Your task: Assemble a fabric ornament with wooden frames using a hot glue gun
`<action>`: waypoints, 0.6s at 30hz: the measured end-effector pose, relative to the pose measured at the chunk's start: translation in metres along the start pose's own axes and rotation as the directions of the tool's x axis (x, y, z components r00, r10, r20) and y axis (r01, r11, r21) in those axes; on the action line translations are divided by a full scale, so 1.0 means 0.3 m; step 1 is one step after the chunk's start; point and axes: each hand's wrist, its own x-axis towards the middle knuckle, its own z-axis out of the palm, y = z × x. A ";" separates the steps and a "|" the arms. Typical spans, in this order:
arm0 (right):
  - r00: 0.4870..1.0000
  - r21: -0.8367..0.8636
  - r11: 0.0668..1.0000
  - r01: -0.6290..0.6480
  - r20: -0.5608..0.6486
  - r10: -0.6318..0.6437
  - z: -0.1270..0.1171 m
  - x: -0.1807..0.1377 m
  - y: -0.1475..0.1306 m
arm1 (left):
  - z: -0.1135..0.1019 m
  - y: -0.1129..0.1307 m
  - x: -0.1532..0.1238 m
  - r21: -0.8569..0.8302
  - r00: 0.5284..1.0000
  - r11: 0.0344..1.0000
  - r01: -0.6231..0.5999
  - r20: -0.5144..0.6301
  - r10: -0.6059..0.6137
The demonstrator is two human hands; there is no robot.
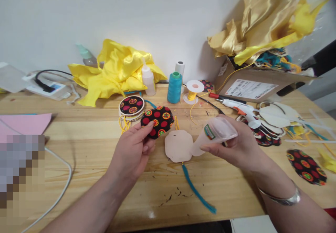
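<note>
Between the thumb and fingers of my left hand (138,143) is a black fabric piece (159,121) with red and flowered dots. My right hand (236,145) is closed round a translucent squeeze bottle (214,135) with a small green label, tipped down to the left. The low end of the bottle meets the right edge of a cream scalloped piece (178,145), which lies flat on the table; whether they touch I cannot tell. A teal tassel (198,191) trails from the bottom of that piece, and a yellow cord shows above it.
Behind my hands stand a teal thread cone (174,87), a yellow cord spool (193,91) and a white bottle (148,79). Stacked round pieces (131,106) lie left. A glue gun (236,107), a cardboard box (252,80) and a patterned fabric piece (306,167) are right.
</note>
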 end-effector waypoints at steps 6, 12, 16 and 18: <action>0.997 -0.035 0.999 -0.005 -0.076 0.003 -0.017 0.005 0.026 | -0.002 -0.001 -0.004 -0.008 1.000 1.000 -0.003 0.002 0.003; 0.979 -0.082 0.996 0.016 -0.201 -0.033 -0.008 0.012 0.032 | 0.001 0.001 -0.004 -0.020 1.000 1.000 -0.012 -0.014 0.012; 0.972 -0.065 0.998 0.003 -0.235 -0.019 0.016 0.006 0.038 | -0.003 0.000 -0.002 -0.018 1.000 1.000 -0.012 0.011 0.012; 0.973 -0.058 0.998 0.027 -0.229 -0.040 0.034 0.004 0.035 | -0.005 -0.001 -0.002 -0.016 1.000 1.000 -0.011 0.018 0.011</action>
